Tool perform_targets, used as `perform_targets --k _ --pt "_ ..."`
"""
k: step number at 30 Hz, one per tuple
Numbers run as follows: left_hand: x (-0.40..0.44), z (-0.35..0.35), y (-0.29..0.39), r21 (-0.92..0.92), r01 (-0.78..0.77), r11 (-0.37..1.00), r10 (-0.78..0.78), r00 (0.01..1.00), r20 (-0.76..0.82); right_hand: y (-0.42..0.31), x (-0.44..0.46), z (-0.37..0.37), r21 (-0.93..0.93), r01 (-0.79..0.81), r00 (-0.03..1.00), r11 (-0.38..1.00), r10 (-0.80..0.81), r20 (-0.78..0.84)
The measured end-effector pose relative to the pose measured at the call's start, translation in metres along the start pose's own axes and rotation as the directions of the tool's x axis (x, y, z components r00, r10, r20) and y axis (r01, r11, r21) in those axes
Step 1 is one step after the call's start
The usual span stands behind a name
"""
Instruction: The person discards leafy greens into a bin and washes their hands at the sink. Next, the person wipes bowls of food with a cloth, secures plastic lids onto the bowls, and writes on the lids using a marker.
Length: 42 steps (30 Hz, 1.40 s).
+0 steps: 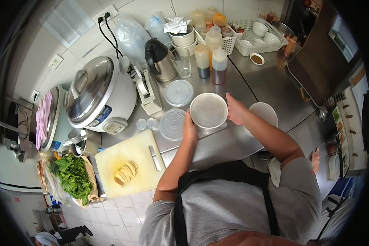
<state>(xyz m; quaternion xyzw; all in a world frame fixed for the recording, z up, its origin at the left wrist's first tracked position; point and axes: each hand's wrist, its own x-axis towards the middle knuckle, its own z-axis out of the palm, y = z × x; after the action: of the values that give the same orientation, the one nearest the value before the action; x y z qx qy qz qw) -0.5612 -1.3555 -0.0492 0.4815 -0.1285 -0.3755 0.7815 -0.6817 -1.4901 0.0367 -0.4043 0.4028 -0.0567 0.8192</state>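
Observation:
A round white bowl with a translucent lid on it (208,110) is between my two hands over the steel counter. My left hand (189,129) presses against its left side, and my right hand (235,110) is at its right side, fingers along the rim. Two loose clear lids, one upper (179,93) and one lower (173,124), lie just left of the bowl. An uncovered white bowl (264,115) stands to the right, partly behind my right forearm. Sliced pale food (126,173) rests on the cutting board (142,146) at lower left.
Squeeze bottles (219,65), a steel jug (162,61) and a glass (181,63) stand behind the lids. A large rice cooker (123,94) and leafy greens (74,176) are at left. A sauce dish (256,59) sits near a white basket (254,48). Another person (49,238) is at far lower left.

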Motion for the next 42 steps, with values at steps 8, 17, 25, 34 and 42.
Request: perform_targets --k 8,17,25,34,42 --pt "-0.004 -0.015 0.021 -0.052 0.194 0.98 -0.197 0.979 -0.055 -0.025 0.043 0.032 -0.75 0.333 0.8 0.571 -0.593 -0.096" --pt "-0.003 -0.113 0.097 -0.065 -0.024 0.998 0.003 0.955 -0.296 0.024 0.159 0.209 -0.716 0.317 0.935 0.622 -0.333 0.125" --pt "-0.01 -0.162 0.128 0.107 0.011 0.994 0.021 0.956 -0.293 0.052 0.148 0.242 -0.773 0.531 0.691 0.348 -0.706 0.156" --pt "0.053 -0.15 0.125 0.519 -0.003 0.855 0.145 0.961 -0.234 0.154 -0.036 0.174 -0.628 0.691 0.68 0.358 -0.618 0.395" --pt "0.095 -0.167 0.101 0.924 0.115 0.365 0.33 0.912 -0.244 0.157 -0.011 0.157 -0.687 0.644 0.71 0.338 -0.598 0.371"
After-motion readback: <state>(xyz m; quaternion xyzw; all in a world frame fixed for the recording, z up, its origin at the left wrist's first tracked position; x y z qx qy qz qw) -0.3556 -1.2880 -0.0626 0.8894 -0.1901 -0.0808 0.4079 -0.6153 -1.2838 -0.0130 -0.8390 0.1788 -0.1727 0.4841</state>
